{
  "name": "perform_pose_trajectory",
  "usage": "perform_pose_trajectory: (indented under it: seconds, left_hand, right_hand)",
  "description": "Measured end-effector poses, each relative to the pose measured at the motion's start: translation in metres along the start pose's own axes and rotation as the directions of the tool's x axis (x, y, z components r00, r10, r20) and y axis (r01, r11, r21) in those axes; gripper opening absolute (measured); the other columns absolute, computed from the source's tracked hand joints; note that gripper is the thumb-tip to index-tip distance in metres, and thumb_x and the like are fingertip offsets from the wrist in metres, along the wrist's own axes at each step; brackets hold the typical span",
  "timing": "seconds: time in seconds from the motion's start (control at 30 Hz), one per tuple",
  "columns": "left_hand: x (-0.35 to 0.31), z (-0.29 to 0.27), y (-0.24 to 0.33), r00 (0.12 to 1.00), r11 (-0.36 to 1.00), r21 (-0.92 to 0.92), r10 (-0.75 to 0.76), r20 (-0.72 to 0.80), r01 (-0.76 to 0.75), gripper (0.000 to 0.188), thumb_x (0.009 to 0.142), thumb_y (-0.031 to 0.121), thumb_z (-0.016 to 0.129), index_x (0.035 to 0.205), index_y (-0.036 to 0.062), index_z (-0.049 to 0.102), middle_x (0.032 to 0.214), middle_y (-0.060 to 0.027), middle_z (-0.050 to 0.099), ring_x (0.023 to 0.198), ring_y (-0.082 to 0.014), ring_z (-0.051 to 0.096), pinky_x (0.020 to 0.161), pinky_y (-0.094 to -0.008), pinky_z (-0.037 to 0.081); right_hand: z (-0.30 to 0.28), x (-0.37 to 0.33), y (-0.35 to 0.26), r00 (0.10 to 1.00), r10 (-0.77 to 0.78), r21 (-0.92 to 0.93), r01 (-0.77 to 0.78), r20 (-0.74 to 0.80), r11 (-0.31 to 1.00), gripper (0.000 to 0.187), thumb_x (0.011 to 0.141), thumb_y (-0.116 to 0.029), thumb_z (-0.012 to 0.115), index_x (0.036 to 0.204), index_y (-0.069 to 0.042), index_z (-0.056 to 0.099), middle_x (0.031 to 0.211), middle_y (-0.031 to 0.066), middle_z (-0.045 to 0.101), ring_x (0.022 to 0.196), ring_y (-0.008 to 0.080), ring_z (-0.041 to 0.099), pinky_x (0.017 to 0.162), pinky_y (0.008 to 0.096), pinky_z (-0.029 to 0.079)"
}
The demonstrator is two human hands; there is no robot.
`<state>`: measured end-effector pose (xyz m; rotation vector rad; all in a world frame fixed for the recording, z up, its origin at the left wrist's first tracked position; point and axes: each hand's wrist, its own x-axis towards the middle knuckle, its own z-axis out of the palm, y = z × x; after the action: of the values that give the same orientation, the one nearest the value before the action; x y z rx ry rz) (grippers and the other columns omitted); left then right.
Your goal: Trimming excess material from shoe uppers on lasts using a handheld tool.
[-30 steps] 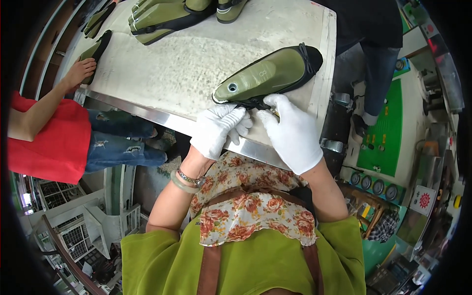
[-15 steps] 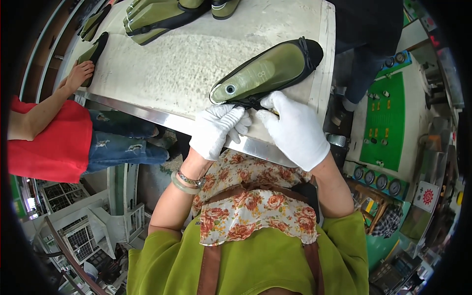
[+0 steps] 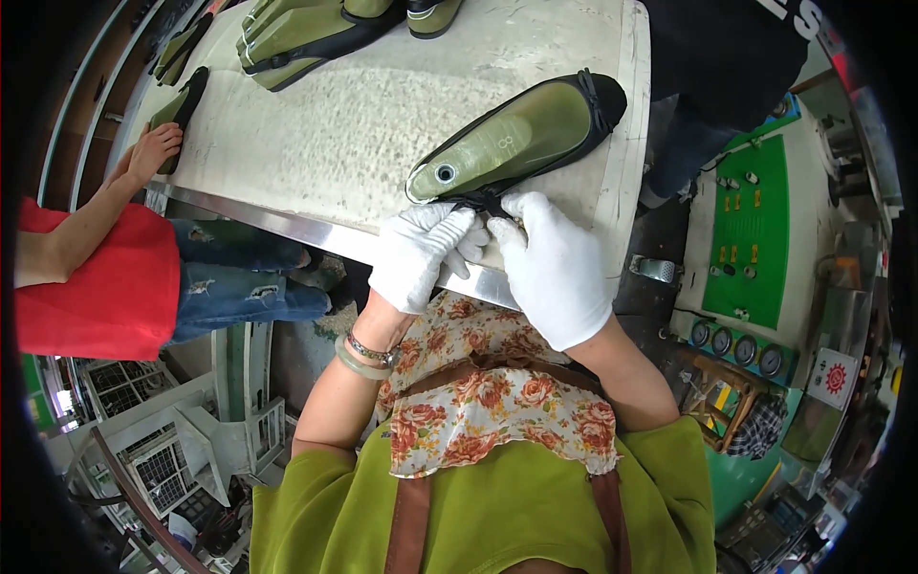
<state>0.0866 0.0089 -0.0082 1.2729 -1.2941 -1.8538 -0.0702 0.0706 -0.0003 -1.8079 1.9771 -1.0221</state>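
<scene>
A black flat shoe (image 3: 535,179) with a small bow at its toe lies on its side around a green shoe last (image 3: 488,148). Its toe points to the far right, and the last's top with a round metal-rimmed hole faces near left. Both my hands wear white gloves. At the near side of the shoe's heel end, my left hand (image 3: 421,256) pinches a black knotted piece (image 3: 486,202) like a ribbon bow. My right hand (image 3: 557,273) closes thumb and fingers on the other side of that piece. Its ends are hidden by the gloves.
The pale worktable (image 3: 335,134) has a metal front edge. More green lasts with black shoes (image 3: 316,48) stand at the far left. A co-worker in a red top (image 3: 96,277) holds another shoe at the left. Someone in dark clothing (image 3: 717,57) stands beyond the right edge.
My right hand has shifted left, closer to my left hand, which stays almost still. The person in dark clothing at the far right has moved further into view.
</scene>
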Motion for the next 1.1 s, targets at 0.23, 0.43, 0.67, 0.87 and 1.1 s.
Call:
perform_pose_trajectory:
  seconds: [0.23,0.43,0.67,0.87,1.1]
  left_hand:
    - [0.002,0.001,-0.004,0.999,0.999,-0.029,0.02,-0.025,-0.02,0.021,0.095,0.014,0.061,0.091,-0.0044,0.07,0.076,-0.0096,0.07,0.052,-0.0104,0.057,0.049,-0.0217,0.047]
    - [0.002,-0.001,-0.004,1.0,1.0,-0.01,0.022,-0.006,-0.022,0.02,0.095,0.014,0.061,0.091,-0.0042,0.069,0.076,-0.0095,0.07,0.054,-0.0106,0.058,0.051,-0.0219,0.047]
    - [0.004,-0.001,-0.01,0.998,0.998,-0.029,0.055,-0.007,-0.056,0.019,0.095,0.013,0.06,0.09,-0.0037,0.069,0.077,-0.0094,0.069,0.056,-0.0115,0.059,0.052,-0.0227,0.047]
    - [0.004,-0.001,-0.011,0.998,0.997,-0.04,0.07,-0.009,-0.07,0.019,0.095,0.012,0.061,0.091,-0.0039,0.07,0.077,-0.0097,0.07,0.056,-0.012,0.059,0.053,-0.0229,0.047]
    - [0.003,-0.001,-0.011,0.997,0.997,0.005,0.076,-0.006,-0.076,0.02,0.096,0.013,0.06,0.092,-0.0036,0.07,0.077,-0.0093,0.069,0.056,-0.0114,0.059,0.053,-0.0224,0.047]
  right_hand:
    - [0.003,0.006,0.004,0.999,-0.036,0.027,0.036,-0.004,0.999,0.015,0.089,-0.02,0.062,0.093,-0.008,0.056,0.08,0.0133,0.065,0.066,0.0327,0.065,0.057,0.0418,0.051]
    - [0.008,0.004,0.004,0.999,-0.04,0.056,0.042,-0.027,0.998,0.013,0.089,-0.016,0.063,0.092,-0.005,0.058,0.083,0.014,0.066,0.073,0.0321,0.066,0.062,0.0397,0.052]
    - [0.004,0.003,0.008,0.999,-0.038,0.064,0.039,-0.01,0.997,0.012,0.088,-0.012,0.065,0.094,-0.002,0.062,0.086,0.0152,0.068,0.076,0.0317,0.067,0.066,0.0395,0.053]
    - [-0.014,0.008,0.008,0.988,-0.144,0.115,0.138,0.051,0.984,0.011,0.089,-0.012,0.062,0.093,-0.002,0.061,0.084,0.017,0.067,0.076,0.0342,0.066,0.066,0.0408,0.052]
    - [-0.025,0.013,0.004,0.987,-0.037,0.049,0.03,0.159,0.998,0.013,0.088,-0.015,0.063,0.094,-0.003,0.06,0.081,0.0177,0.066,0.075,0.0356,0.065,0.065,0.0421,0.052]
